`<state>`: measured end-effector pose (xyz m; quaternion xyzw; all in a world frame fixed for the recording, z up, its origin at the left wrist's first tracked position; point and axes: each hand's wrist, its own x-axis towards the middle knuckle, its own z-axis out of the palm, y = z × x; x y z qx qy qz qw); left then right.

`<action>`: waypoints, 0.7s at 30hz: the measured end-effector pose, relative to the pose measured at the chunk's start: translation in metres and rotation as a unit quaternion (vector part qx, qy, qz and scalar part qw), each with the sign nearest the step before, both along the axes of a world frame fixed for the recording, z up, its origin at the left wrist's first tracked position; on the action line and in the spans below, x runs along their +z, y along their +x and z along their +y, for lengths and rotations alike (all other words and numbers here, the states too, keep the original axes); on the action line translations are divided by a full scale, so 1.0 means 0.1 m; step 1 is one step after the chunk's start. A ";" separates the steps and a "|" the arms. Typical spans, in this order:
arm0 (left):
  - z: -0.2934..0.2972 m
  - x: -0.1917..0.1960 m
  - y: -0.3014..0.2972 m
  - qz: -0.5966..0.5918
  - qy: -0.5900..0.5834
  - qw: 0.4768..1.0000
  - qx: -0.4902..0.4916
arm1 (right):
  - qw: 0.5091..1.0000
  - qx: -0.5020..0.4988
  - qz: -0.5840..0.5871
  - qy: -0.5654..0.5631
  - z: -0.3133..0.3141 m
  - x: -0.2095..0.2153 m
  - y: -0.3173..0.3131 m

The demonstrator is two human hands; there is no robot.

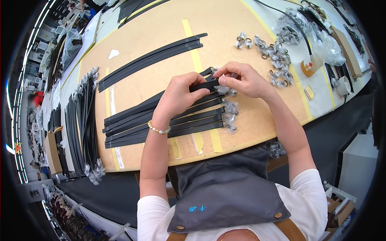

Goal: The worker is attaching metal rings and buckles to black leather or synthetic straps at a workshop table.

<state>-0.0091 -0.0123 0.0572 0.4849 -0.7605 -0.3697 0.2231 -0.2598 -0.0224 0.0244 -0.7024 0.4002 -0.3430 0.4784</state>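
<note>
My left hand (185, 91) is closed round the end part of a black strap (201, 85), thumb on top and fingers beneath. Close to that same end, my right hand (241, 79) pinches at a small plastic-wrapped piece (223, 89); its exact shape is hidden by my fingers. Below both hands several more black straps (161, 130) lie side by side, their right ends carrying clear-wrapped fittings (230, 114). Farther off rests a stack of plain black straps (152, 60) without wrapped ends.
Loose metal rings in clear wrap (279, 60) lie right of my hands, near a plastic bag (289, 26) and an amber-filled container (309, 66). A bundle of finished-looking straps (82, 120) hangs over the table edge at left. Yellow tape (187, 28) crosses the tan board.
</note>
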 end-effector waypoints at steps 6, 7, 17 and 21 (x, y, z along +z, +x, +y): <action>0.08 0.05 0.06 0.103 0.048 0.993 -0.039 | 0.996 0.080 0.026 0.008 0.05 0.09 0.00; 0.09 0.05 0.07 0.104 0.050 0.993 -0.038 | 0.994 0.103 0.012 0.041 0.07 0.10 0.00; 0.10 0.04 0.06 0.161 0.131 0.974 -0.090 | 0.961 0.158 -0.130 0.185 0.20 0.00 0.16; 0.09 0.04 0.08 0.147 0.169 0.969 -0.105 | 0.957 0.137 -0.161 0.197 0.27 -0.07 0.25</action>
